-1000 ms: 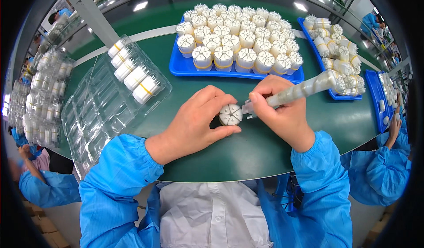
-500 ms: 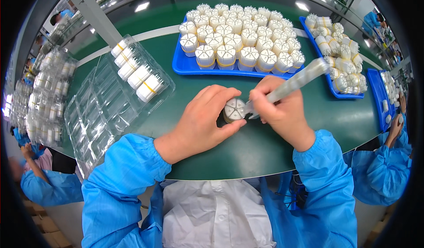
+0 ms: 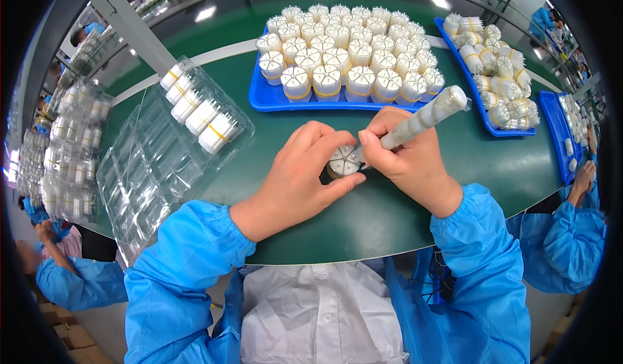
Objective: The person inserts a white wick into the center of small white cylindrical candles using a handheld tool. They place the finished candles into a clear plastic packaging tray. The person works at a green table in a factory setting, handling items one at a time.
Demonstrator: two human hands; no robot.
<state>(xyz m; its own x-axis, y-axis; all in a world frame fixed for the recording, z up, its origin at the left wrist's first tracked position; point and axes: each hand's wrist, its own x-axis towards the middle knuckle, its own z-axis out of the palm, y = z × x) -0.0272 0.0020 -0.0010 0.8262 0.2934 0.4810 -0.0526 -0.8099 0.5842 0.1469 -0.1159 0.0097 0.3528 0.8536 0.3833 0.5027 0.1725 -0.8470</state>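
Observation:
On the green table, my left hand [image 3: 292, 179] curls its thumb and fingers around a short round bundle [image 3: 343, 161] of white wedge-shaped pieces, its segmented end facing up. My right hand [image 3: 415, 172] grips a thick pen-like tool [image 3: 431, 116] with a whitish, wrapped-looking handle slanting up to the right. The tool's lower end meets the right edge of the bundle's top; the fingers partly hide its tip, so its exact kind does not show.
Behind my hands, a blue tray [image 3: 259, 98] carries many upright white bundles with yellow bands. A second blue tray [image 3: 503, 132] holds bundles lying about; a third [image 3: 558, 130] stands farther right. Left lies a clear plastic blister tray [image 3: 146, 166] with several bundles. Co-workers sit on both sides.
The tool has shifted slightly left and down, its tip now closer over the bundle's edge. My left hand keeps its hold; the whole view has shifted slightly.

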